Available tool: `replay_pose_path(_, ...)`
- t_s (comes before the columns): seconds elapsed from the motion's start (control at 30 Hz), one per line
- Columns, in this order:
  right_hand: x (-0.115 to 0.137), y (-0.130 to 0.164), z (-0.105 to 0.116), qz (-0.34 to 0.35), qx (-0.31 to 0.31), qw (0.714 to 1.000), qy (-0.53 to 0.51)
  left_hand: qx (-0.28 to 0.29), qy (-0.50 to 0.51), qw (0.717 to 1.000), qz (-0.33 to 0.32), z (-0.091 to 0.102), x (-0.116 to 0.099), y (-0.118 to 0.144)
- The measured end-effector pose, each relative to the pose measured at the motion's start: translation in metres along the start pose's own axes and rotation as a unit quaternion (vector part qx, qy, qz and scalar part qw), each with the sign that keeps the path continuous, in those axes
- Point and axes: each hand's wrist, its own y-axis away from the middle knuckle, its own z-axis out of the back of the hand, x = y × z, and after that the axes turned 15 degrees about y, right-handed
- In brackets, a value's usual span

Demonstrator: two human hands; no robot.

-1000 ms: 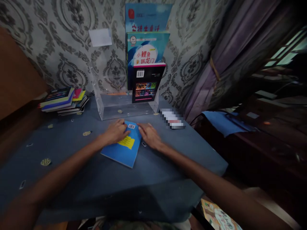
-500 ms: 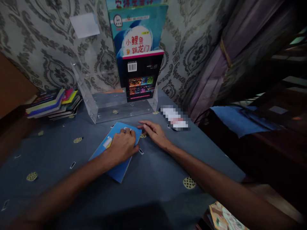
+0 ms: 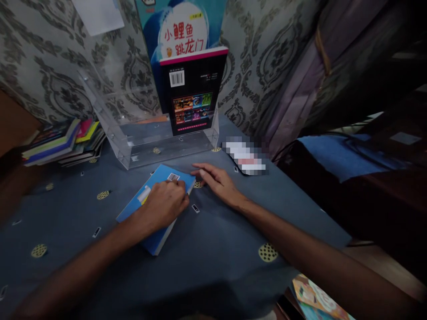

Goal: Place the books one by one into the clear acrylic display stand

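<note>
A blue book (image 3: 161, 174) with a barcode on its cover lies at a slant on the cloth-covered table. My left hand (image 3: 165, 200) rests across it with curled fingers, the thumb by its right edge; the fingertips are hidden. At the book's upper right corner is my right hand (image 3: 215, 182), its index finger stretched out and the thumb apart from it. Nothing shows in the right hand. Behind the book stands a clear acrylic rack (image 3: 123, 153). It holds a black book (image 3: 195, 84) with a pink top edge, in front of a teal book (image 3: 183, 26).
A stack of books (image 3: 53, 142) lies at the left against the wall. To the right is a blurred-out, phone-shaped object (image 3: 245, 155). A purple curtain (image 3: 296, 89) hangs past the table's right edge. More books (image 3: 313, 293) show below the table's near right edge.
The view has tilted down a little. My left hand has shifted slightly back on the blue book, uncovering more of the barcode, and the book's page edge shows more. My right hand stays near the corner.
</note>
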Motion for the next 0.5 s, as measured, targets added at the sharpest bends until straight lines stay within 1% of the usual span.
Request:
replay_pose_path(0.17, 0.005, 0.001, 0.003, 0.007, -0.001, 1.000, -0.008, 0.016, 0.022, 1.000, 0.008, 0.012, 0.000, 0.001)
replay_pose_path(0.27, 0.005, 0.001, 0.002, 0.012, -0.004, 1.000, 0.001, 0.015, 0.020, 1.000, 0.011, 0.014, 0.000, 0.001)
replay_pose_path(0.37, 0.004, 0.001, 0.002, 0.016, -0.009, 1.000, 0.011, 0.015, 0.016, 1.000, 0.008, 0.011, 0.000, 0.000)
replay_pose_path(0.5, 0.004, 0.001, 0.003, 0.013, -0.011, 1.000, 0.016, -0.002, -0.013, 1.000, -0.005, -0.002, -0.002, 0.000)
